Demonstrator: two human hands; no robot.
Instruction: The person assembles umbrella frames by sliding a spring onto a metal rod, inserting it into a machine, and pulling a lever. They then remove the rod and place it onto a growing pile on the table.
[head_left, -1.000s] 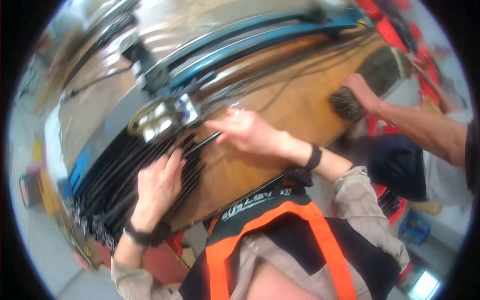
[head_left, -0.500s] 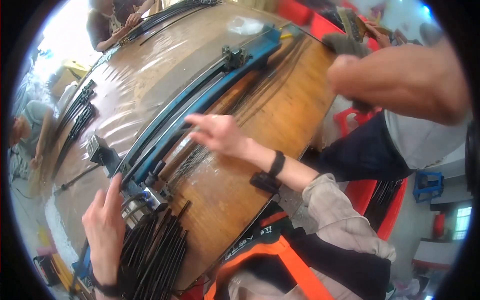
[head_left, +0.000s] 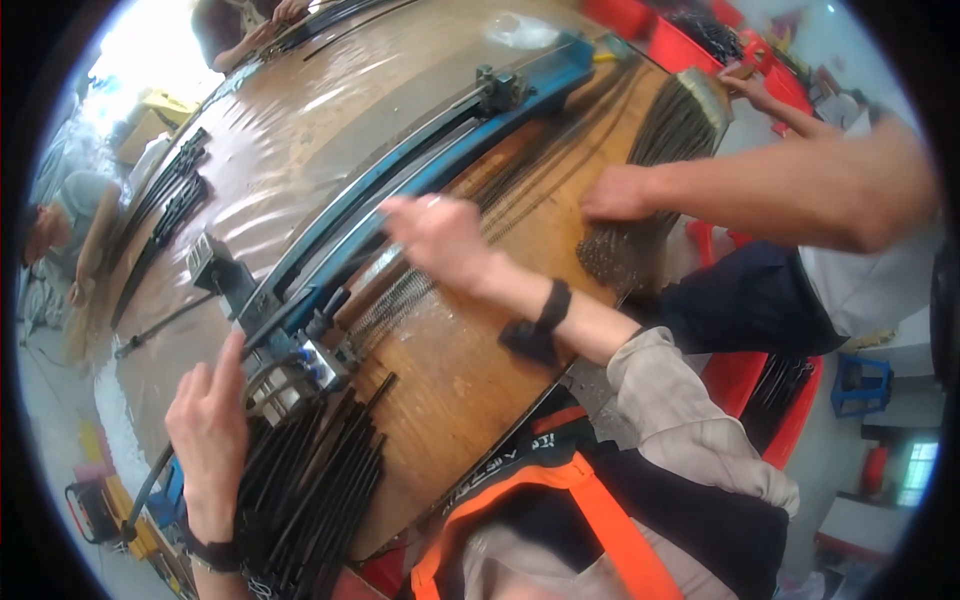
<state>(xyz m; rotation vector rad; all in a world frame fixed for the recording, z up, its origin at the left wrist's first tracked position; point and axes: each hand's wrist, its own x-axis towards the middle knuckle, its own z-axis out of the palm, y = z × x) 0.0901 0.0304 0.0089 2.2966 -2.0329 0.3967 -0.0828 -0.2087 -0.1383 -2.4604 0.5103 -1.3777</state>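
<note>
My left hand (head_left: pixel 208 425) is closed around a long black cable (head_left: pixel 278 318), index finger stretched along it. One end of the cable runs up to the blue rail fixture (head_left: pixel 410 190); the other trails down past my wrist. My right hand (head_left: pixel 440 240) hovers over the near side of the rail, fingers partly curled and smeared by motion, so whether they hold anything is unclear. Beside my left hand stands a metal clamp block (head_left: pixel 325 365) with blue fittings. Close to it lies a bundle of black tubes (head_left: pixel 320 490).
At the right, a co-worker's hand (head_left: pixel 615 195) rests on a thick bundle of thin wires (head_left: pixel 675 125) on the table edge. Thin coiled strands (head_left: pixel 400 300) lie beside the rail. Black cable bundles (head_left: pixel 170 210) lie at the left. Red bins (head_left: pixel 680 45) stand beyond the table.
The co-worker's arm has come down and left, bringing the wire bundle onto the table. My right hand has shifted slightly along the rail. A black cable now shows between my left hand and the rail.
</note>
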